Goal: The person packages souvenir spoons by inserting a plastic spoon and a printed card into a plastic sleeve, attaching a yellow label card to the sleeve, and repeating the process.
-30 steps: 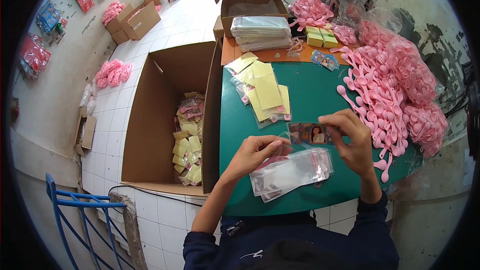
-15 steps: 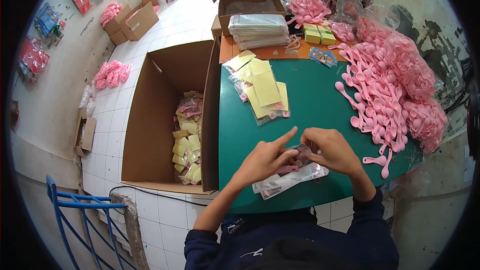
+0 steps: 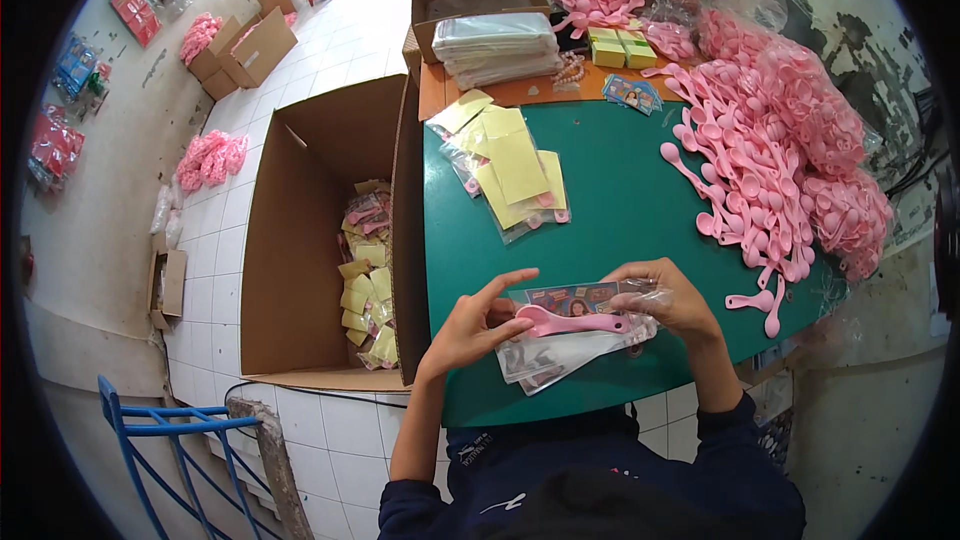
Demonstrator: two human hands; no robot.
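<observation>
A pink spoon (image 3: 590, 323) lies lengthwise over a printed card (image 3: 572, 299) and clear plastic, held just above the near side of the table. My left hand (image 3: 478, 328) pinches the spoon's bowl end with the thumb, its index finger stretched away. At the other end my right hand (image 3: 672, 298) grips a clear plastic bag (image 3: 645, 298) beside the card, its fingertips partly behind the film. Whether spoon and card are fully inside the bag I cannot tell. Under them a few flat clear bags (image 3: 545, 364) rest on the green table (image 3: 610, 200).
Loose pink spoons (image 3: 750, 180) are heaped at the right. Filled bags with yellow cards (image 3: 518, 168) lie at the far left of the table. A deep cardboard box (image 3: 320, 160) stands against its left edge. Stacked clear bags (image 3: 495, 45) and more cards (image 3: 632, 93) are at the back.
My hands have moved apart, and the spoon and printed card now show between them, stretched out flat. The whole view has shifted slightly.
</observation>
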